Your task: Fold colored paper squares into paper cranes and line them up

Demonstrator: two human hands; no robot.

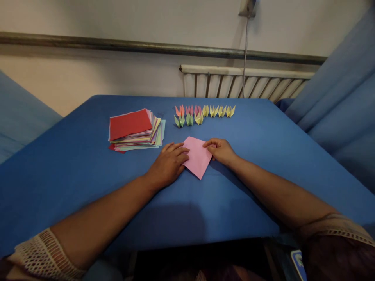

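A pink paper square (198,156) lies on the blue table (73,168), turned like a diamond. My left hand (169,164) rests flat on its left corner, fingers stretched out and pressing the sheet down. My right hand (221,150) pinches the paper's right corner between thumb and fingers. Behind the hands, a stack of coloured paper sheets (135,130) with a red one on top lies to the left.
Several small folded paper figures (202,113) in pink, green and yellow stand in rows near the table's far edge. A radiator (243,84) and a wall rail are behind the table. Blue fabric hangs at the right (345,97) and left.
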